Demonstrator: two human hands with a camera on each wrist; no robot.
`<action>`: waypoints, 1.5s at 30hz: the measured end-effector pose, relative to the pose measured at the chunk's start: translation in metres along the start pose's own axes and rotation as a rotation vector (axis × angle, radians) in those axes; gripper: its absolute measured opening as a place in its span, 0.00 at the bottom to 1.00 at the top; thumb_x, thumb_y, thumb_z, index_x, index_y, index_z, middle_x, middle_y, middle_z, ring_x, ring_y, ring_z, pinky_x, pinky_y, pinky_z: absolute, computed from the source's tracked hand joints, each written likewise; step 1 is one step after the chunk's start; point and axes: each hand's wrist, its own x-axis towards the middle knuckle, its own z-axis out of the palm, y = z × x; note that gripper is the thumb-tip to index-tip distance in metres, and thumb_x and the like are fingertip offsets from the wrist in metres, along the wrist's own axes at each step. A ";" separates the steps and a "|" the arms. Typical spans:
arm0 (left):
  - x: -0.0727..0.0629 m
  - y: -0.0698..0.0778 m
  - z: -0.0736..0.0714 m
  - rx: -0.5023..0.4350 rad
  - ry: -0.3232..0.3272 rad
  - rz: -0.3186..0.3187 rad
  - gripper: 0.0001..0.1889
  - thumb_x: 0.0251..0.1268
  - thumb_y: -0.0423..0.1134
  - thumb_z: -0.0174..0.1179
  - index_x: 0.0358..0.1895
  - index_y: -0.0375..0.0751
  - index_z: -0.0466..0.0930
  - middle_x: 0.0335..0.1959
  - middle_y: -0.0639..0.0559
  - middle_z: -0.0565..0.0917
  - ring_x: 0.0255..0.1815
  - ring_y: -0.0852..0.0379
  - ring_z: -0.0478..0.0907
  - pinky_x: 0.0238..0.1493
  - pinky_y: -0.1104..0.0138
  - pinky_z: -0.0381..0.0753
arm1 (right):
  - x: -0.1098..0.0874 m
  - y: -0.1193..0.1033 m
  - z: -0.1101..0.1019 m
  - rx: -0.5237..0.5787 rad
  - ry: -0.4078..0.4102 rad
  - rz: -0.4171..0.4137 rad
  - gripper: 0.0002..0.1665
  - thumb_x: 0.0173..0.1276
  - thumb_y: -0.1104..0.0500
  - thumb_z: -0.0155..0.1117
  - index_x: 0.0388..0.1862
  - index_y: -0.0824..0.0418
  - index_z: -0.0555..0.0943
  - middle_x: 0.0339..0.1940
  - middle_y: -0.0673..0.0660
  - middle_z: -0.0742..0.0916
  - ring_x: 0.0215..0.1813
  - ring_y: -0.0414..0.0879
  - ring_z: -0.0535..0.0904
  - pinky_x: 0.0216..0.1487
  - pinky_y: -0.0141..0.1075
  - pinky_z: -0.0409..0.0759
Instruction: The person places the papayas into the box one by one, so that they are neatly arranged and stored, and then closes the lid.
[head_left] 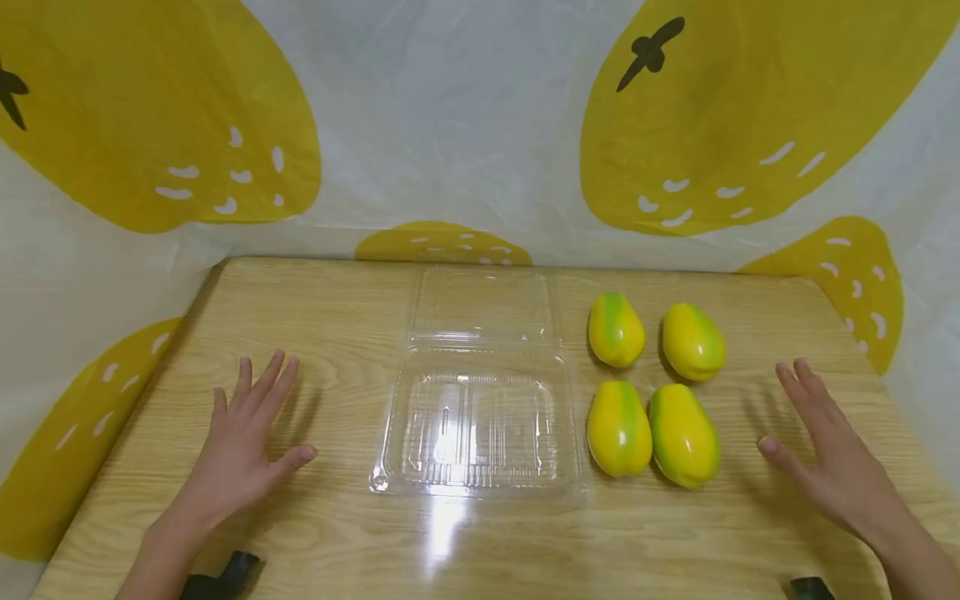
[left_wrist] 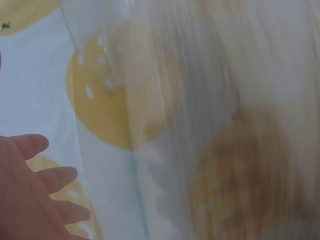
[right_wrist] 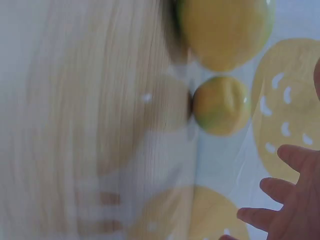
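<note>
A clear plastic clamshell box (head_left: 480, 481) lies on the wooden table (head_left: 322, 533), its lid (head_left: 487, 304) folded back away from me. Several yellow papayas (head_left: 619, 429) with green streaks stand in two rows to the right of the box. My left hand (head_left: 243, 450) is held left of the box, fingers spread, with nothing in it. On the far right, my right hand (head_left: 840, 458) is also empty, its thumb apart from the fingers, nearest to the front right papaya (head_left: 684, 435). In the right wrist view, two papayas (right_wrist: 221, 106) show beyond the fingers.
A white cloth (head_left: 450, 125) printed with large yellow fruit hangs behind the table and down its sides. Dark objects, partly cut off, show at the bottom edge near the left wrist (head_left: 238, 571) and near the right wrist (head_left: 812, 588).
</note>
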 end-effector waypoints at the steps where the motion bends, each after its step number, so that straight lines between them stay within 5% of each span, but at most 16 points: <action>1: 0.001 0.003 0.003 -0.030 0.010 0.009 0.50 0.58 0.69 0.54 0.77 0.46 0.45 0.76 0.36 0.48 0.73 0.30 0.31 0.56 0.24 0.31 | -0.001 -0.004 0.002 0.031 0.005 -0.007 0.48 0.70 0.58 0.59 0.79 0.50 0.41 0.78 0.56 0.41 0.74 0.67 0.32 0.56 0.76 0.28; 4: 0.003 0.011 0.012 -0.118 0.037 0.041 0.50 0.58 0.71 0.50 0.76 0.43 0.47 0.75 0.36 0.50 0.73 0.31 0.33 0.59 0.26 0.32 | -0.005 -0.016 0.007 0.071 0.034 -0.017 0.47 0.70 0.58 0.59 0.79 0.48 0.43 0.79 0.52 0.44 0.75 0.65 0.37 0.59 0.74 0.31; 6: 0.004 0.016 0.020 -0.182 0.053 0.062 0.50 0.59 0.72 0.48 0.76 0.42 0.47 0.75 0.37 0.50 0.74 0.32 0.34 0.61 0.28 0.32 | -0.008 -0.026 0.010 0.078 0.071 -0.023 0.46 0.70 0.58 0.59 0.79 0.48 0.46 0.79 0.51 0.47 0.76 0.54 0.41 0.63 0.71 0.34; 9: 0.006 0.023 0.031 -0.273 0.064 0.090 0.50 0.60 0.72 0.46 0.76 0.39 0.47 0.75 0.37 0.50 0.74 0.34 0.34 0.64 0.31 0.33 | -0.009 -0.040 0.014 0.098 0.148 -0.065 0.44 0.69 0.60 0.60 0.78 0.52 0.51 0.78 0.53 0.54 0.74 0.36 0.50 0.74 0.45 0.49; 13: 0.008 0.034 0.044 -0.382 0.061 0.115 0.50 0.61 0.72 0.44 0.76 0.37 0.47 0.76 0.39 0.49 0.75 0.36 0.36 0.65 0.32 0.35 | -0.009 -0.062 0.021 0.161 0.243 -0.122 0.39 0.68 0.64 0.60 0.75 0.59 0.58 0.74 0.54 0.65 0.66 0.30 0.61 0.56 0.13 0.59; 17: 0.010 0.043 0.054 -0.503 0.056 0.123 0.49 0.63 0.69 0.46 0.76 0.37 0.46 0.77 0.42 0.48 0.76 0.39 0.39 0.67 0.35 0.39 | -0.012 -0.084 0.030 0.193 0.328 -0.113 0.35 0.65 0.66 0.62 0.71 0.64 0.65 0.68 0.50 0.72 0.58 0.33 0.68 0.49 0.17 0.64; 20: 0.011 0.049 0.062 -0.574 0.055 0.131 0.48 0.65 0.66 0.48 0.76 0.37 0.45 0.77 0.41 0.47 0.76 0.40 0.41 0.72 0.47 0.40 | -0.010 -0.095 0.038 0.183 0.373 -0.143 0.34 0.61 0.66 0.67 0.67 0.65 0.70 0.63 0.54 0.76 0.52 0.35 0.71 0.45 0.18 0.66; 23: 0.010 0.053 0.069 -0.620 0.060 0.125 0.47 0.65 0.64 0.50 0.76 0.37 0.44 0.77 0.41 0.45 0.76 0.40 0.41 0.72 0.48 0.40 | -0.007 -0.097 0.045 0.156 0.404 -0.185 0.33 0.59 0.64 0.69 0.65 0.66 0.72 0.61 0.60 0.77 0.50 0.36 0.71 0.43 0.19 0.67; 28: 0.010 0.056 0.079 -0.665 0.076 0.123 0.46 0.66 0.59 0.54 0.76 0.36 0.43 0.77 0.42 0.42 0.76 0.41 0.39 0.63 0.30 0.39 | -0.007 -0.090 0.050 0.152 0.442 -0.153 0.32 0.59 0.63 0.68 0.64 0.65 0.74 0.61 0.58 0.78 0.49 0.35 0.70 0.42 0.21 0.65; 36: 0.014 0.054 0.093 -0.657 0.083 0.177 0.46 0.66 0.63 0.51 0.75 0.34 0.47 0.77 0.41 0.43 0.76 0.40 0.40 0.59 0.27 0.42 | -0.009 -0.073 0.068 0.190 0.466 -0.068 0.28 0.63 0.62 0.65 0.63 0.65 0.74 0.54 0.39 0.76 0.44 0.34 0.69 0.37 0.21 0.64; 45: 0.011 0.052 0.092 -0.657 0.096 0.199 0.39 0.65 0.48 0.58 0.73 0.32 0.53 0.76 0.37 0.46 0.75 0.39 0.43 0.63 0.32 0.46 | -0.009 -0.053 0.084 0.179 0.439 -0.075 0.31 0.69 0.53 0.60 0.67 0.64 0.69 0.57 0.55 0.77 0.44 0.31 0.68 0.31 0.17 0.70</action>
